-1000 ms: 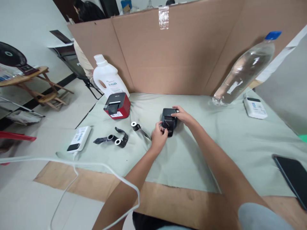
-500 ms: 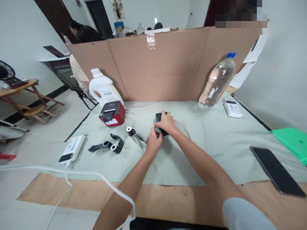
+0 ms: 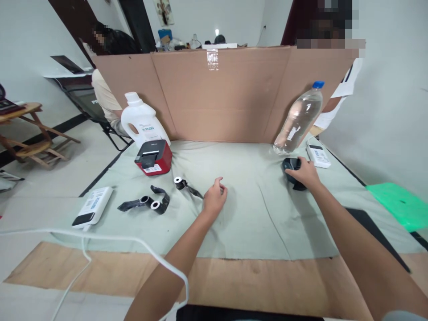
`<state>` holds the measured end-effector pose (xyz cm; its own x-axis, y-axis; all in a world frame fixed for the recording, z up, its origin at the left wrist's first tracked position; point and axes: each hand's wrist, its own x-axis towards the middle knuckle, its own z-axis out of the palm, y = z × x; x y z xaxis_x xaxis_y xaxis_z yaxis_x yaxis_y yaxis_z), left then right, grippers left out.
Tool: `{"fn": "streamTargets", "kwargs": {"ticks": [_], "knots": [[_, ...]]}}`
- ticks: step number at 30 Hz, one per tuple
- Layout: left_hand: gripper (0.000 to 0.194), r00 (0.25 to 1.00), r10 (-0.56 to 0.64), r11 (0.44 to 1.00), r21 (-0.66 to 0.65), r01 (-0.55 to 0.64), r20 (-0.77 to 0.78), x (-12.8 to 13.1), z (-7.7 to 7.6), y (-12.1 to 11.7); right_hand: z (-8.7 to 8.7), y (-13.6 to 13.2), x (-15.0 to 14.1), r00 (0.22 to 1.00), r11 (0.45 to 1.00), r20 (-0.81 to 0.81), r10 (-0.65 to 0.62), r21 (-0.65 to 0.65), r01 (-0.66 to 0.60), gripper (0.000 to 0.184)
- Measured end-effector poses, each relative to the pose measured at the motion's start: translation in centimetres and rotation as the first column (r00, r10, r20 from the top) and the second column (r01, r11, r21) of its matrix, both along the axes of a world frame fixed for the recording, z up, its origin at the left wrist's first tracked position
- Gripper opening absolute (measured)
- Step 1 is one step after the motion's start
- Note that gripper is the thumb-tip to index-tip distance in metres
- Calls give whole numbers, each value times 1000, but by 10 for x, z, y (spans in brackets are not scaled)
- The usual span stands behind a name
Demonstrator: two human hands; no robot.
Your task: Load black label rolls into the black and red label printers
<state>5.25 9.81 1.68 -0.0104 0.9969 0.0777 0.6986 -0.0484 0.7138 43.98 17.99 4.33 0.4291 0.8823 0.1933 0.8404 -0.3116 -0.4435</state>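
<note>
My right hand (image 3: 306, 173) grips a small black device (image 3: 290, 170) on the grey-green cloth (image 3: 254, 200), near the base of a clear water bottle (image 3: 297, 119) at the right. My left hand (image 3: 214, 197) hovers over the middle of the cloth, fingers loosely curled and apart, holding nothing. Just left of it lies a small white spool with a black ribbon tail (image 3: 185, 186). Further left lie two more ribbon spools with black tape (image 3: 150, 203).
A red and black label printer (image 3: 153, 157) and a white jug (image 3: 142, 121) stand at the back left. White devices lie at the left edge (image 3: 92, 207) and back right (image 3: 318, 155). A cardboard screen (image 3: 227, 93) walls the back. A white cable (image 3: 100, 236) crosses the front left. A person sits behind the screen.
My right hand has carried the black device from the middle of the cloth to the right, beside the bottle. My left hand let go of it and stayed in the middle.
</note>
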Motion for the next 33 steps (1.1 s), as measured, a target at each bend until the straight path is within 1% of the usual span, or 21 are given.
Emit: {"fn": "streamTargets", "kwargs": {"ticks": [2,3,5,6,7,8,9,10,11,12,14,16,18,19,20,22,24,27,28,30,33], "knots": [[47,998,-66,996,55,66,0,0,5,-3,2,3,2,999,999,-23,-26,-22,25,89],[45,992,-126,986,106,127,-21,-3,11,-5,4,4,0,998,998,-37,-49,-36,48,94],[37,957,-259,934,221,282,-127,-17,28,-6,9,4,-7,994,994,-28,-102,-29,101,103],[35,938,-284,905,269,330,-197,-28,38,-6,11,1,-13,992,992,7,-122,23,122,105],[35,929,-261,889,309,337,-263,-42,48,-5,12,-4,-21,990,987,59,-128,109,121,102],[38,933,-183,894,343,289,-309,-58,58,-3,11,-10,-30,986,971,122,-117,220,88,96],[42,941,-52,908,375,184,-336,-75,65,-1,9,-17,-39,977,944,193,-86,331,17,88],[47,929,77,920,385,73,-361,-92,70,2,4,-25,-49,965,906,258,-45,417,-70,80],[52,903,169,929,369,-13,-395,-108,72,6,-2,-33,-59,951,869,308,-1,471,-152,73],[56,875,204,943,327,-56,-438,-122,71,9,-9,-41,-68,939,840,340,46,495,-220,66],[55,840,145,979,200,-45,-522,-143,65,15,-23,-52,-81,923,820,358,140,481,-311,58],[44,833,44,995,97,11,-551,-155,56,19,-34,-58,-87,916,821,336,217,446,-358,55],[35,850,20,996,88,31,-527,-162,53,20,-39,-59,-87,920,823,305,247,435,-366,54],[32,863,50,994,112,8,-502,-165,54,20,-40,-59,-86,926,825,289,244,440,-355,54],[31,874,107,988,148,-40,-474,-168,57,19,-40,-58,-85,934,826,272,234,451,-338,55],[30,866,276,954,229,-193,-417,-177,70,14,-39,-57,-83,946,831,244,214,463,-308,54],[29,823,428,896,293,-333,-373,-189,86,5,-38,-56,-82,955,844,220,199,457,-281,54],[30,752,560,821,359,-444,-349,-206,105,-20,-39,-55,-83,963,852,182,198,454,-260,54],[32,720,599,794,378,-476,-352,-210,108,-31,-40,-54,-83,965,849,171,201,461,-258,54],[34,630,689,723,404,-560,-360,-219,106,-53,-43,-52,-81,966,839,153,208,480,-256,56],[38,472,804,588,371,-718,-362,-230,92,-83,-49,-47,-78,969,835,133,207,493,-246,60]]}}
